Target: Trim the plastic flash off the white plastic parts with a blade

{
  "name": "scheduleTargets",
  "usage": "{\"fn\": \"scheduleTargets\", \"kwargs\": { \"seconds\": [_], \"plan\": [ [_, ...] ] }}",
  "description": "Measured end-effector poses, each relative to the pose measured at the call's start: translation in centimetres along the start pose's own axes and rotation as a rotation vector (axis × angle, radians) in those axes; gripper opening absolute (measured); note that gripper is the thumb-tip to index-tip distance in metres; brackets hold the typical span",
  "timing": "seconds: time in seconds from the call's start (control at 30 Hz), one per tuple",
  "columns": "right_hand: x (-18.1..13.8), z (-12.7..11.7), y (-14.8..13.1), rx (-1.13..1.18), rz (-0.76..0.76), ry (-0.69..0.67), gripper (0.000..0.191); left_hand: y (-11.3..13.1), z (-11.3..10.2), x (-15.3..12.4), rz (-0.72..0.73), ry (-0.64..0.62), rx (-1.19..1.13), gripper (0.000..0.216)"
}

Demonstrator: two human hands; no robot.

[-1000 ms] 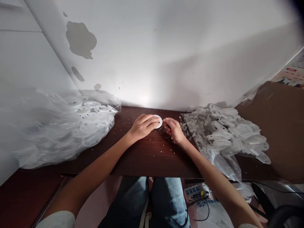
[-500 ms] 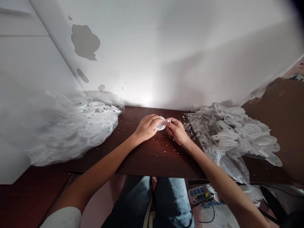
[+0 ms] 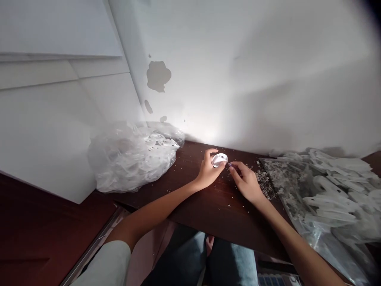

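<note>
My left hand point(image 3: 208, 170) grips a white oval plastic piece point(image 3: 220, 159) by its lower edge, thumb in front and index finger raised behind it. A dark hole shows near the top of the piece. At its right edge is my right hand point(image 3: 245, 179), thumb and forefinger pinched together on something small with a purplish tint, too small to name. Both hands are above the dark wooden table point(image 3: 205, 208), which is strewn with tiny white scraps.
On the left stands a clear plastic bag point(image 3: 131, 159) full of similar white pieces. More white pieces point(image 3: 333, 190) are heaped on plastic at the right, beside a pile of fine trimmings point(image 3: 266, 184). A white wall point(image 3: 208, 79) rises behind the table.
The view has swung left, so everything sits farther right. My left hand has turned the white piece and now shows its thumb side. My right fingers remain by the piece's edge.
</note>
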State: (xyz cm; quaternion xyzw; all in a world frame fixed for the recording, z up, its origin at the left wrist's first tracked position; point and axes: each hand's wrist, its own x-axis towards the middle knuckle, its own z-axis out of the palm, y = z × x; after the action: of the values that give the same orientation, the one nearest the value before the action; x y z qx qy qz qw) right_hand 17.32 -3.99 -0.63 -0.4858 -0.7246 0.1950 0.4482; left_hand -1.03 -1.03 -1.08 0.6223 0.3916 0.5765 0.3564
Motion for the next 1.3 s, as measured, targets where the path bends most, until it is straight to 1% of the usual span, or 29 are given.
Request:
{"fn": "scheduleTargets", "kwargs": {
  "seconds": [0.07, 0.2, 0.27, 0.37, 0.43, 0.5, 0.63, 0.77, 0.87, 0.97, 1.17, 1.3],
  "plan": [
    [-0.1, 0.3, 0.0, -0.091, -0.072, 0.001, 0.031, -0.2, 0.1, 0.0, -0.071, 0.018, -0.078, 0.052],
    [-0.2, 0.8, 0.3, -0.156, -0.090, 0.026, 0.028, -0.5, 0.5, -0.2, -0.126, 0.016, -0.148, 0.051],
    [-0.2, 0.8, 0.4, -0.175, -0.090, 0.033, 0.026, -0.5, 0.7, -0.4, -0.225, 0.011, -0.239, 0.055],
    [-0.2, 0.7, 0.4, -0.206, -0.091, 0.031, 0.023, 0.0, 0.8, -0.5, -0.415, -0.023, -0.351, 0.061],
    [-0.2, 0.6, 0.4, -0.221, -0.080, 0.024, 0.022, 0.2, 0.6, -0.4, -0.491, -0.046, -0.383, 0.062],
    [-0.2, 0.6, 0.4, -0.229, -0.056, 0.021, 0.021, 0.4, 0.4, -0.2, -0.530, -0.050, -0.413, 0.063],
    [-0.4, 0.5, 0.7, -0.262, -0.043, 0.013, 0.024, 0.2, 0.3, -0.1, -0.540, -0.060, -0.424, 0.065],
    [-0.5, 0.3, 0.8, -0.283, -0.059, -0.014, 0.025, 0.1, 0.5, -0.3, -0.553, -0.078, -0.425, 0.060],
    [-0.6, 0.1, 0.8, -0.292, -0.063, -0.006, 0.024, -0.1, 0.6, -0.6, -0.507, -0.095, -0.385, 0.051],
    [-0.7, 0.2, 0.7, -0.302, -0.072, 0.011, 0.024, -0.1, 0.6, -0.7, -0.446, -0.073, -0.314, 0.045],
    [-0.8, 0.5, 0.6, -0.366, -0.113, 0.050, 0.022, 0.2, 0.8, -1.0, -0.383, -0.004, -0.148, 0.039],
    [-0.9, 0.6, 0.6, -0.361, -0.124, 0.054, 0.022, -0.3, 1.0, -1.2, -0.355, -0.004, -0.104, 0.037]
  ]
}}
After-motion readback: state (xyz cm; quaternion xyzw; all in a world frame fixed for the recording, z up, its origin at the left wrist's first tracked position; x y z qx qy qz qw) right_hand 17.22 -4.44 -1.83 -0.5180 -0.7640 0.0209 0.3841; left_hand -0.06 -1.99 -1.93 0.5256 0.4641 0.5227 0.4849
